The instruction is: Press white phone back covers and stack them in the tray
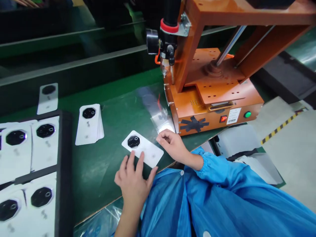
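Note:
A white phone back panel [149,152] with a round black camera area lies flat and slanted on the green mat [98,177]. Along its lower left edge rests my left hand [133,174], fingers spread, fingertips touching the panel. My right hand [174,144] is just past the panel's right end, thumb and index finger curled together; whether anything is between them is too small to tell. A stack of similar white panels [86,131] stands to the left on the mat, slightly fanned.
An orange press machine [197,115] stands at the right, beside clear plastic film [154,105]. At the left is a black tray [65,164] of white panels, with a single panel [48,102] behind it. Translucent sheets [237,141] lie right of the mat.

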Tool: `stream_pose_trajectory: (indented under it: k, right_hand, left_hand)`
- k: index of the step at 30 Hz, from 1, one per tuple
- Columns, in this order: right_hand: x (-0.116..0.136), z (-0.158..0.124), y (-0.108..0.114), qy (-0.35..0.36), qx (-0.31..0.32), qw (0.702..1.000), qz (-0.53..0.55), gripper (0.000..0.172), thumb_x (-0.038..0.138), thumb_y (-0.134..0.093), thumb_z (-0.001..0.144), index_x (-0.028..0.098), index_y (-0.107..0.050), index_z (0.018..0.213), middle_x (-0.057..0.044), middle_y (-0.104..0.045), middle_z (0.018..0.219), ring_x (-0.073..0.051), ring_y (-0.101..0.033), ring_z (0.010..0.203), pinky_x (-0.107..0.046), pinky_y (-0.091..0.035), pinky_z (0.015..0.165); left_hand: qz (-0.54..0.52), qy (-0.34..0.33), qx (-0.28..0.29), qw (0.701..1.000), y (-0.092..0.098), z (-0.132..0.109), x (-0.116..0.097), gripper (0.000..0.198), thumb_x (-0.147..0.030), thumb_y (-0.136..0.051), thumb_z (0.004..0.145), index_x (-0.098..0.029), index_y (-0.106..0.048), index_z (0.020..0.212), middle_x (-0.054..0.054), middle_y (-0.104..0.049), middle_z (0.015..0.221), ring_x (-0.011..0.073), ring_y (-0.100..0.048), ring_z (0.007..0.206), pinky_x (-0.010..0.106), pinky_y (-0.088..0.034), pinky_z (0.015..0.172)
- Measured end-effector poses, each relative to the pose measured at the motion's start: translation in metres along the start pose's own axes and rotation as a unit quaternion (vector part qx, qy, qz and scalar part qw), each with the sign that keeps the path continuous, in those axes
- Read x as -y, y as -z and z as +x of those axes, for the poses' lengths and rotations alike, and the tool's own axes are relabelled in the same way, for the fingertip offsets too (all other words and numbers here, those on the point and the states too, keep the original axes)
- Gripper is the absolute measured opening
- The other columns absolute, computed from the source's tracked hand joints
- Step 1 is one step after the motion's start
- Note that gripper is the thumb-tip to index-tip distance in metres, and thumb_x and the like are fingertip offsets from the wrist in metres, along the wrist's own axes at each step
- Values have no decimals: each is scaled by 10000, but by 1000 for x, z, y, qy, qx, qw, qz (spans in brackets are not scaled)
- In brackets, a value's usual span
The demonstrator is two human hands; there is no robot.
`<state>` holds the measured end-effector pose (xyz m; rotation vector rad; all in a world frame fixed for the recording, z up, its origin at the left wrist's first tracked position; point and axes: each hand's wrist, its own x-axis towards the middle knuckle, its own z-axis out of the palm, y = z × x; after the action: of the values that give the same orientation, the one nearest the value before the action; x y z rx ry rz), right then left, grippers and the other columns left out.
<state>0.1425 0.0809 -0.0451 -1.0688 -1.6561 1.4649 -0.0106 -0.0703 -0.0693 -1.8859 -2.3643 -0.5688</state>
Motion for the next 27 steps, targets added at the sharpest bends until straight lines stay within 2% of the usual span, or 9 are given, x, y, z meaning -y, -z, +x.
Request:
stream_pose_trajectory:
  k: [2, 4, 6, 10, 16, 27]
  right_hand:
    - [4, 9, 0, 56, 24, 995, -79, 124, 267, -612, 925, 191, -657, 839, -22, -619, 917, -144, -577, 842, -284, -474, 783]
    - [5, 21, -3, 110, 38, 981, -156, 83, 194, -618, 906, 189, -664, 836, -39, -629, 976, -170, -585, 959, -327, -467, 913]
    - [6, 33, -7, 134, 47, 969, -203, 80, 163, -622, 899, 184, -670, 839, -54, -628, 1018, -189, -577, 1032, -362, -441, 994]
    - [5, 50, -22, 109, 93, 963, -227, 94, 200, -634, 926, 184, -677, 843, -55, -635, 1033, -193, -578, 1035, -370, -436, 996]
    - [6, 57, -40, 91, 133, 949, -271, 112, 195, -658, 918, 192, -679, 808, -39, -644, 1040, -194, -570, 1044, -378, -404, 996]
    - [1, 65, -38, 101, 152, 930, -318, 128, 211, -635, 944, 185, -670, 824, -46, -629, 1020, -191, -551, 1002, -362, -403, 961]
  left_hand:
    - [-4, -22, 14, 1000, -5, -6, -2, 594, -495, -672, 892, -243, -573, 1421, 159, -559, 1500, 449, -449, 1380, 592, -345, 1036]
    - [-25, -44, 26, 998, -6, -8, -1, 595, -449, -681, 889, -255, -555, 1438, 130, -573, 1497, 446, -421, 1406, 574, -337, 1037]
    - [-43, -59, 39, 997, -5, -9, 2, 603, -425, -687, 880, -256, -549, 1442, 112, -586, 1488, 440, -413, 1415, 563, -330, 1043]
    - [-69, -61, 38, 995, -1, -6, 7, 605, -404, -702, 866, -249, -555, 1432, 103, -615, 1453, 406, -437, 1407, 540, -326, 1070]
    - [-84, -55, 36, 994, -1, -5, 8, 601, -395, -711, 863, -245, -560, 1425, 100, -624, 1442, 380, -455, 1404, 524, -332, 1088]
    - [-87, -54, 44, 994, 0, -4, 9, 602, -389, -716, 864, -246, -562, 1427, 97, -619, 1449, 379, -452, 1405, 520, -344, 1083]
